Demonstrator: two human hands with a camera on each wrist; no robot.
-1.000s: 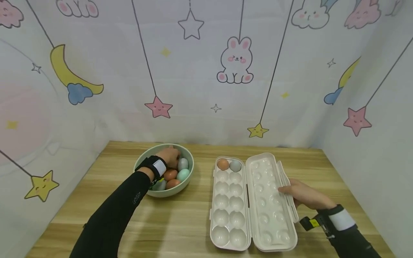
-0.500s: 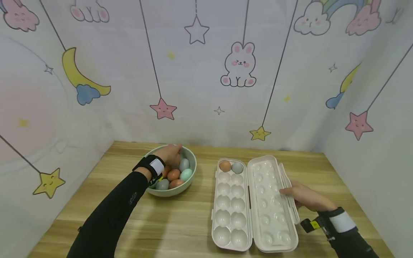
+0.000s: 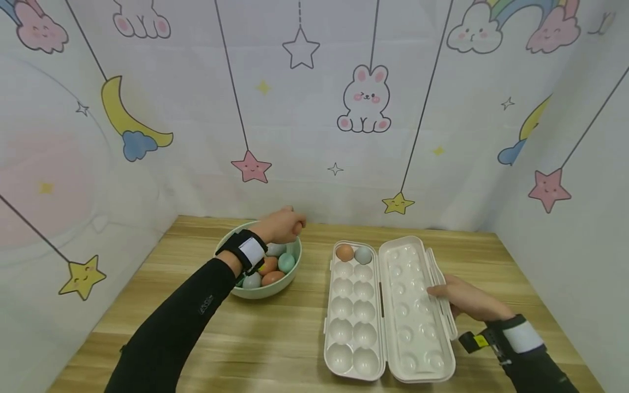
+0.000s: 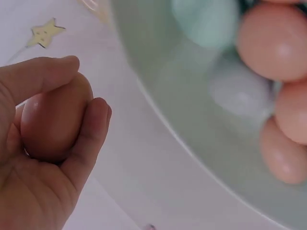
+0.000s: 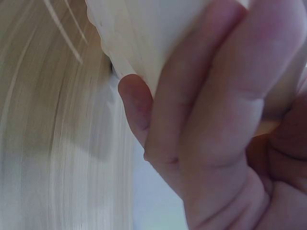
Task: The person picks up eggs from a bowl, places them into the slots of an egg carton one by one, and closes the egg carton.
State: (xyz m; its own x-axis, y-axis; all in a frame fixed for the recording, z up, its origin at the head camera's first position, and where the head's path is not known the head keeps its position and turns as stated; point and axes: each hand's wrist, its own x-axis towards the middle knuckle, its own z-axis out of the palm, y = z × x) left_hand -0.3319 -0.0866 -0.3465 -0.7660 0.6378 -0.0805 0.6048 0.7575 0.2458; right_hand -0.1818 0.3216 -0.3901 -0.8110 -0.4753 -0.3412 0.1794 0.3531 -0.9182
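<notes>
So, left hand (image 3: pixel 279 225) grips egg (image 4: pixel 53 122) — right hand (image 3: pixel 469 298), carton lid (image 3: pixel 414 314).

Wood-grain table (image 3: pixel 275 338) | left: pale green bowl (image 3: pixel 265 293) | right: open egg carton (image 3: pixel 352 311)

From my end I see the right hand (image 5: pixel 216 129) up close, 3 fingers (image 5: pixel 182 96) bent against a pale plastic lid (image 5: pixel 158 24); wood-grain tabletop (image 5: pixel 38 105) fills the left, a soft shadow (image 5: pixel 91 141) across it.
</notes>
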